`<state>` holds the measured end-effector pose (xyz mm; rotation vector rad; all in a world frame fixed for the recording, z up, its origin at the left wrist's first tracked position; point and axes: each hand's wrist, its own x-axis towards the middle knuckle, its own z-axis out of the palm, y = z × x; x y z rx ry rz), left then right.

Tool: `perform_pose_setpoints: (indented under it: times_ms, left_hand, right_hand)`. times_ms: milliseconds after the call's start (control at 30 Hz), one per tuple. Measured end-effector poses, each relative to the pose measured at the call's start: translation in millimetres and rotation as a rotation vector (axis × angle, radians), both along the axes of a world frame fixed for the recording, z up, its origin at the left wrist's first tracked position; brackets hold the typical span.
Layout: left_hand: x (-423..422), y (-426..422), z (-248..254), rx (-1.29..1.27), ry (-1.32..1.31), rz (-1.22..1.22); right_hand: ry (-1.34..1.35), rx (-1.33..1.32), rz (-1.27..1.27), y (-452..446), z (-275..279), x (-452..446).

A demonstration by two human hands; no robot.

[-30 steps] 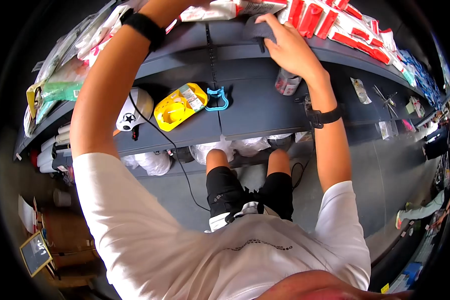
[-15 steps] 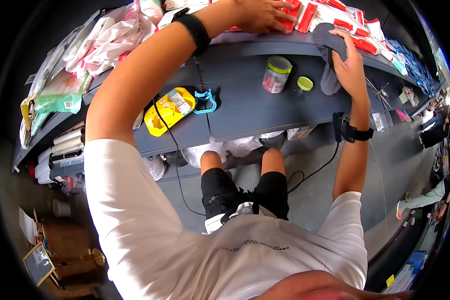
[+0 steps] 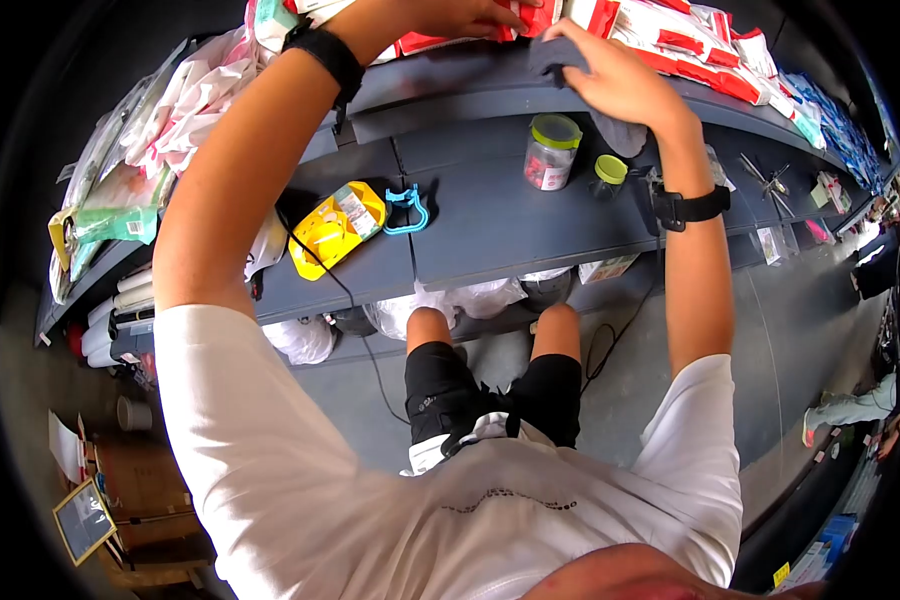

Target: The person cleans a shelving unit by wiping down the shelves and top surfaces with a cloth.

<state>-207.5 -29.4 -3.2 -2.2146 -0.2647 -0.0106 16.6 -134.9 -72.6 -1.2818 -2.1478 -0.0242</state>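
My right hand (image 3: 622, 82) is closed around a dark grey cloth (image 3: 622, 135), which bunches at the fingertips and hangs below the palm. It rests at the front edge of the upper shelf (image 3: 470, 88). At the top edge of the view, my left hand (image 3: 460, 16) reaches in with fingers stretched out against the red and white packets (image 3: 675, 42); part of it is cut off. Below the right hand, on the lower shelf (image 3: 490, 225), stand a clear jar with a green lid (image 3: 552, 152) and a smaller green-lidded jar (image 3: 610, 172).
A yellow tray (image 3: 336, 232) and a blue plastic clip-like piece (image 3: 406, 210) lie on the lower shelf, a black cable (image 3: 320, 262) crossing the tray. Plastic bags (image 3: 195, 100) pile up at left. Thin metal rods (image 3: 768, 184) lie at right. Another person's leg (image 3: 850, 404) shows far right.
My right hand has carried the grey cloth leftward along the shelf edge, towards my left hand. My left hand has shifted left and up along the packets.
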Motion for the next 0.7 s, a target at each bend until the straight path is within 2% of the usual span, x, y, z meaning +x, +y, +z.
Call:
perform_pose_setpoints:
  times_ms: [67, 100, 133, 167, 267, 367, 400, 500, 533, 667, 700]
  left_hand:
    - [0.5, -1.8, 12.5, -0.034, -0.009, 0.045]
    - [-0.3, -0.6, 14.7, -0.034, 0.018, 0.036]
    - [-0.1, 0.7, 18.7, -0.030, 0.044, 0.027]
    - [1.4, 2.1, 24.4, -0.074, 0.042, 0.111]
    - [-1.3, 8.8, 33.2, -0.101, 0.033, 0.072]
    - [-2.7, 15.2, 30.9, -0.084, 0.024, 0.037]
    - [-3.1, 15.2, 30.7, -0.083, 0.017, 0.008]
    - [-3.5, 18.7, 29.9, -0.069, 0.017, 0.003]
    - [-1.1, 21.1, 28.3, -0.073, 0.016, 0.006]
    - [4.2, 8.2, 22.3, -0.115, -0.034, -0.016]
    - [5.3, -4.3, 25.1, -0.144, -0.043, 0.074]
  right_hand:
    - [-0.145, -0.088, -0.009, -1.7, 4.2, -15.7]
    - [-0.151, 0.038, 0.011, 15.1, -5.5, -17.6]
    - [-0.153, 0.040, 0.011, 30.7, -8.3, -14.3]
    - [-0.171, 0.067, -0.044, 37.3, -8.8, -19.3]
    - [-0.238, 0.022, -0.160, 58.1, -4.3, -29.7]
    - [-0.119, 0.172, -0.061, 77.3, -28.8, -22.5]
    - [-0.124, 0.168, -0.061, 60.2, -21.8, -29.4]
    - [-0.103, -0.179, -0.086, 0.4, 1.9, -42.6]
    - [-0.072, -0.084, -0.005, 1.1, -8.6, -40.6]
    - [-0.002, -0.007, -0.069, 45.6, -19.8, -24.3]
    - [-0.013, -0.016, -0.102, 49.4, -13.5, -22.1]
